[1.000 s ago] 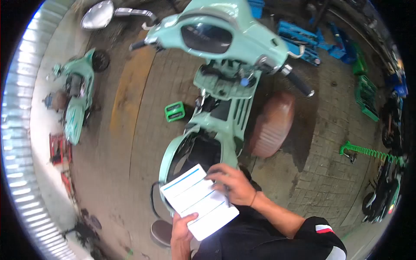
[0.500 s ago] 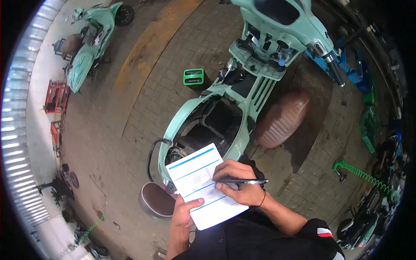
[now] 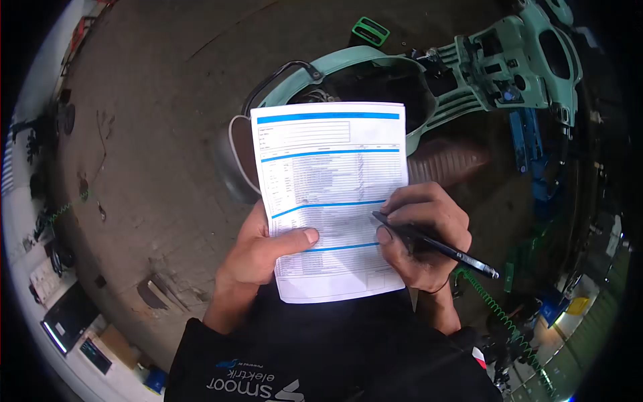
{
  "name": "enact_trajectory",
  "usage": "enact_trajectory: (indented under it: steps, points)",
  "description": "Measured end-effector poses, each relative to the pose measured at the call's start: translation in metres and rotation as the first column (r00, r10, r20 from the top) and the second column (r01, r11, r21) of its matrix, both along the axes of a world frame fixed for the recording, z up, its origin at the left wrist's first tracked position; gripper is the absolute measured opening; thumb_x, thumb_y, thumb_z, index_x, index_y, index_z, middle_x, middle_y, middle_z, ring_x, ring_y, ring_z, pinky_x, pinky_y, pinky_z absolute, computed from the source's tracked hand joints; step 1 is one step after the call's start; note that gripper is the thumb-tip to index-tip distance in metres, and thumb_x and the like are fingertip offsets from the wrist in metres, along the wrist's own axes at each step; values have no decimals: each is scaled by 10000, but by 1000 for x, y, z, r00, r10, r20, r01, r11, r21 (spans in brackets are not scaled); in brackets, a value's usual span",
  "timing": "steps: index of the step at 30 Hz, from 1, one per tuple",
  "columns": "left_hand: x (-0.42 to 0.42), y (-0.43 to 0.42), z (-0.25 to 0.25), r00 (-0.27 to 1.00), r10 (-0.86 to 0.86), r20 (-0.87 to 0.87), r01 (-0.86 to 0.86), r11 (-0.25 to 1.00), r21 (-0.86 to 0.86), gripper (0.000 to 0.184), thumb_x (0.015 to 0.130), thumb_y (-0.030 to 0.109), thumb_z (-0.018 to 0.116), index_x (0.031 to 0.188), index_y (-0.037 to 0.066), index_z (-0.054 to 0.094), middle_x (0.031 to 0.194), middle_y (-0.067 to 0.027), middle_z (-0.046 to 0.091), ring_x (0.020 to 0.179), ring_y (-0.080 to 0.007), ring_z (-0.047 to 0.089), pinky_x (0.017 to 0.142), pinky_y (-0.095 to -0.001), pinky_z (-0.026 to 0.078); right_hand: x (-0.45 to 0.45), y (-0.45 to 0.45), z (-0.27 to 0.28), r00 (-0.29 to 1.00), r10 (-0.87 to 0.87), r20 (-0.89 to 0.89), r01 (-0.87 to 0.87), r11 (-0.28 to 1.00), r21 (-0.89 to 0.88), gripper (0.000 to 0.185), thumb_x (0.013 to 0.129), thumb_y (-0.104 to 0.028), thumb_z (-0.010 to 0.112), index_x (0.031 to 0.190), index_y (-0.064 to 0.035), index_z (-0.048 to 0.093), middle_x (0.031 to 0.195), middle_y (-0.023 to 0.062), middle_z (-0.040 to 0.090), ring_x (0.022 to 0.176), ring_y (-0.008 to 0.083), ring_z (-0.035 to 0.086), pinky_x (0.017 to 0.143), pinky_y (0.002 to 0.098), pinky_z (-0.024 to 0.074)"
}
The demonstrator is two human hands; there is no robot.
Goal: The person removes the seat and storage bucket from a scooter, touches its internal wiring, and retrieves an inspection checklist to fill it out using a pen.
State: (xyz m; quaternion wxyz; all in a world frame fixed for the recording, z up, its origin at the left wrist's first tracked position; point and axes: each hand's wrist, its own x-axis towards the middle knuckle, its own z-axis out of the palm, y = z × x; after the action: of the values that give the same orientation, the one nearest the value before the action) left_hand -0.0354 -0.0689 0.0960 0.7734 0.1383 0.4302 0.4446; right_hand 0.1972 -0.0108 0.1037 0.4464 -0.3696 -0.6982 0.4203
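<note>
A printed form (image 3: 328,194) of white sheets with blue bars is held up at the middle of the view. My left hand (image 3: 258,251) grips its lower left side, thumb on top and the other fingers hidden behind the paper. In my right hand (image 3: 429,234) is a black pen (image 3: 442,248), its tip at the right part of the form near the lower blue bars. Small marks show in a column on the upper table of the form.
Beyond the form is a mint-green scooter (image 3: 462,100) with its seat bay open. A brown seat (image 3: 445,161) lies beside it on the floor. A green box (image 3: 370,31) stands past the scooter. A coiled green hose (image 3: 495,308) hangs at the lower right.
The view has turned, so the scooter now lies toward the upper right. The form is upright and nearer, its print legible in part. My right hand with the pen has moved to the form's right side.
</note>
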Motion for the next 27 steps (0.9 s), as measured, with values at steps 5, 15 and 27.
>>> enact_trajectory:
  steps: [5, 15, 27]
  points:
    - [-23, -24, 5, 997, -17, -75, 26, 992, 120, 613, 872, -14, 669, 1435, -67, 433, 1328, -190, 607, 1216, -264, 595, 1034, -387, 462, -23, -19, 20, 995, 41, 96, -49, 995, 85, 232, 683, 24, 769, 897, -25, 694, 900, 151, 693, 749, 227, 694, 646, 308, 548]
    - [-39, -44, -1, 996, -34, 78, 23, 991, 132, 630, 884, 3, 681, 1458, -49, 429, 1361, -182, 598, 1243, -265, 580, 1068, -391, 438, -41, -46, 31, 987, -34, 158, 4, 983, 185, 224, 702, -21, 794, 900, -13, 690, 879, 168, 684, 746, 241, 704, 645, 331, 564]
    - [-51, -52, 3, 996, -13, 86, 1, 990, 138, 633, 858, -19, 679, 1446, -57, 449, 1350, -201, 614, 1220, -284, 608, 1062, -400, 450, -52, -61, 33, 972, -131, 198, 83, 969, 233, 254, 668, 28, 785, 899, -12, 685, 882, 163, 687, 746, 234, 713, 635, 319, 572]
